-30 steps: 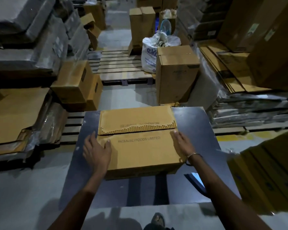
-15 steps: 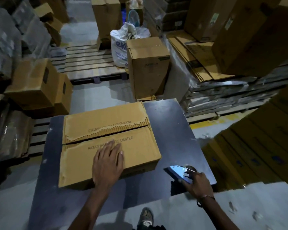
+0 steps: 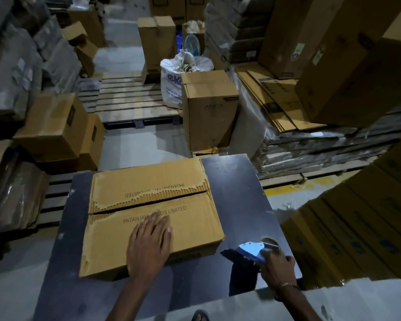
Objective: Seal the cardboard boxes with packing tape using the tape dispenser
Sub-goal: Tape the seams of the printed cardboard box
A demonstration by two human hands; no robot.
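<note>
Pressing left hand (image 3: 149, 245) flat on box (image 3: 195, 230) | right hand (image 3: 277, 266) grasping dispenser (image 3: 252, 250) near table edge (image 3: 285, 228)

The left hand (image 3: 149, 245) covers part of the lettering printed on the cardboard box (image 3: 152, 218). The right hand (image 3: 276, 265) hides the handle of the tape dispenser (image 3: 252, 250), so the tape roll cannot be made out. A foot (image 3: 199, 316) is cut off by the near edge.

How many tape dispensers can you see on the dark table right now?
1: the blue tape dispenser at the dark table's near right corner, gripped by the right hand. None other shows.
</note>
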